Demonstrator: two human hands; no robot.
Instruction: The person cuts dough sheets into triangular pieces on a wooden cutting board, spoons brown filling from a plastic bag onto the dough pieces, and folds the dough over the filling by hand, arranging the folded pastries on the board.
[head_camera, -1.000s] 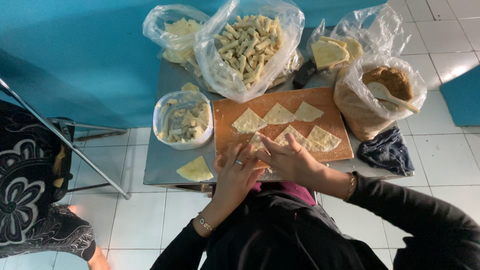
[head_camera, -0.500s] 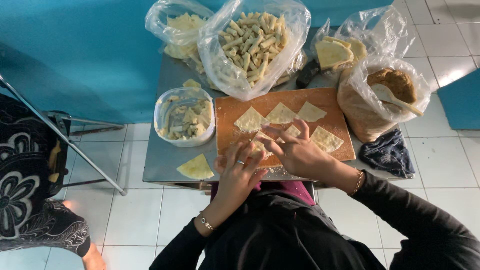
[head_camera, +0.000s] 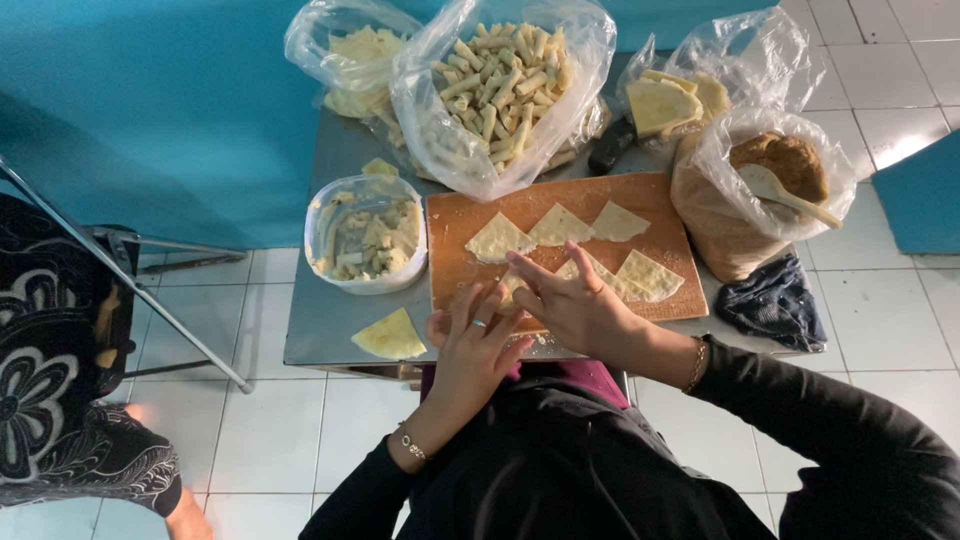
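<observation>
Nearest to the camera, the two hands meet at the near edge of the wooden cutting board (head_camera: 560, 205). The left hand (head_camera: 475, 345) has its fingers stretched and half spread, and the right hand (head_camera: 575, 305) lies over it with straight fingers pointing left. Both press on a small piece of dough wrapper (head_camera: 515, 290) that is mostly hidden under them, so I cannot tell if it is gripped or only pushed flat.

Compared with a second ago, the hands stay at the same spot on the board. Only the fingers have shifted a little, so the folding or rolling of this one piece looks still in progress.

On the worktop (head_camera: 330, 320), a loose yellow triangle wrapper (head_camera: 390, 335) lies to the left. Further on the board, flat wrappers (head_camera: 560, 225) wait in a row. The plastic tub (head_camera: 365, 235) stands left of the board. Far behind stand the bag of rolled sticks (head_camera: 500, 85) and, to the right, the bag of brown filling (head_camera: 780, 165) with a spoon.
</observation>
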